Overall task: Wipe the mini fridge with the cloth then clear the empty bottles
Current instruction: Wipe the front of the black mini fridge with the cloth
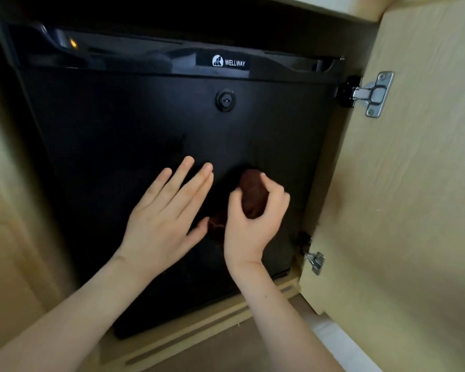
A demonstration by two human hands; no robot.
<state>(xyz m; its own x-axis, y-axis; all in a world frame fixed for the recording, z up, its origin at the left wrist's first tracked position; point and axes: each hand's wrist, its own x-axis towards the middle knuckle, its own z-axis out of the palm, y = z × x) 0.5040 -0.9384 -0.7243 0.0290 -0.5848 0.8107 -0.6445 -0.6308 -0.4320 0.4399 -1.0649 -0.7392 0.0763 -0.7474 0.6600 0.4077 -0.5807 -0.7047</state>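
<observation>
I am pressing a bunched dark red cloth point(253, 193) against the lower part of the black mini fridge point(145, 124) door, my right hand point(253, 218) curling around it, grip clamped on the wad with thumb on one side and fingers over the top. My left hand point(164, 213) is lying flat just beside it, fingers spread, holding nothing. The cupboard door point(414, 197) is standing open at right.

Only one readable text: "WELLWAY" in white caps on a small black label point(224, 62), w/ a white round logo just left of the word. Label sits at top centre of the black mini fridge point(134, 124), on the glossy strip above the door's keyhole. No other text, nos. or signs legible.
</observation>
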